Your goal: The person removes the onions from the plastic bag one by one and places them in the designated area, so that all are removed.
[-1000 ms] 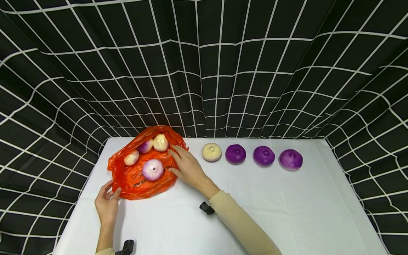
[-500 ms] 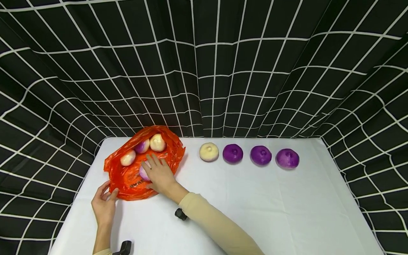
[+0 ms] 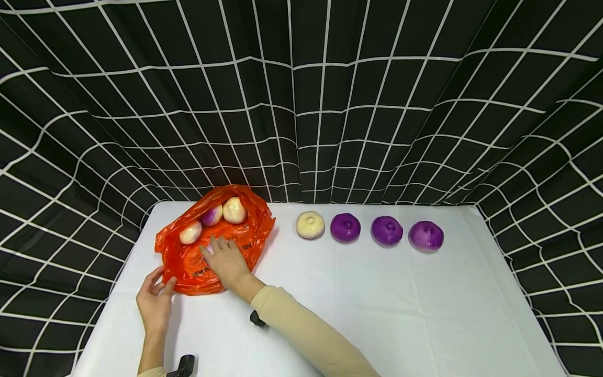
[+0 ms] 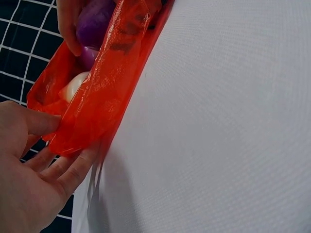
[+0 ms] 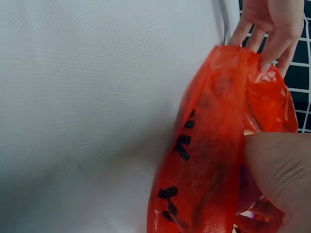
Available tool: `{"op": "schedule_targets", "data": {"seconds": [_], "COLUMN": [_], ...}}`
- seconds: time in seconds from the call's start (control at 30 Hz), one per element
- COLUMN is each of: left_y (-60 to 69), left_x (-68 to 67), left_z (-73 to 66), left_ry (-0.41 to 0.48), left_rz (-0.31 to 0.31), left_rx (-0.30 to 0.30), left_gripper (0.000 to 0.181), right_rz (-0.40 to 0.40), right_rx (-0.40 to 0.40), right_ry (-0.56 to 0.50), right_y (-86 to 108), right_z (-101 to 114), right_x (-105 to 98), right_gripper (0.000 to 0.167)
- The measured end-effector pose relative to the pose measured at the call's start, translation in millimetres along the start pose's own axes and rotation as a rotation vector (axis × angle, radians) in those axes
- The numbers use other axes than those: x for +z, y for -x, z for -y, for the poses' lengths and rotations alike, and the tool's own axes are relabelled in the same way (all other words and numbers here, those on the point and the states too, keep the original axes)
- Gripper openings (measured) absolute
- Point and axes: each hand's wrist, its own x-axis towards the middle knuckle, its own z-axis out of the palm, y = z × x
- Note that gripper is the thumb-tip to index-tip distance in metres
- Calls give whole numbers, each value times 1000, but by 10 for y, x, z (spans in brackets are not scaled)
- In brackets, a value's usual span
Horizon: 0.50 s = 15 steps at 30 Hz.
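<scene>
An orange-red plastic bag [image 3: 188, 277] lies with its mouth facing the near side at the table's left. My left hand [image 3: 154, 309] pinches the bag's near left edge between thumb and fingers, as the left wrist view shows with the hand [image 4: 39, 165] at the film. Inside the bag my right hand [image 3: 230, 266] curls over a purple-white onion [image 3: 210, 249], mostly hidden beneath it. Behind it in the bag sit a pale onion [image 3: 234, 210], a purple-and-white one [image 3: 212, 215] and a whitish one [image 3: 190, 233]. The right wrist view has the right hand [image 5: 282, 179] partly behind the bag's rim.
To the bag's right, a cream onion [image 3: 310, 225] and three purple onions [image 3: 345, 228] [image 3: 387, 231] [image 3: 426, 236] stand in a row along the back of the white table [image 3: 424, 314]. Black curtains with a white grid [image 3: 358, 104] surround the table's back and sides.
My right hand has moved left from the bag's right side onto the purple-white onion, which it now covers and grips. My left hand keeps its hold on the bag's edge.
</scene>
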Motion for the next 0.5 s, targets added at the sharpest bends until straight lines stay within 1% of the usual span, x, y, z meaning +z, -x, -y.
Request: {"op": "schedule_targets", "data": {"seconds": [0.1,0.2,0.27,0.37,0.5], "left_y": [6,16,24,27,26], "left_x": [1,5,4,2,-4], "left_z": [-11,-23,-27,-27,-24], "left_ry": [-3,-20,-31,-33,-21], "left_rz": [1,-1,-4,-8,-9], "left_rx": [0,-9,-9,-2,11], "left_gripper": [44,43,43,43,42], "right_rz": [-4,4,-4,-25,-40], "right_rx": [2,7,8,15,36], "right_ry": [11,-9,-31,-116,-295], "right_y": [-1,8,13,20,18], "right_z": [-2,-21,-38,-67,-125], "right_x": [-24,-50,-64,-76,-70], "right_gripper": [64,64,63,61,70]}}
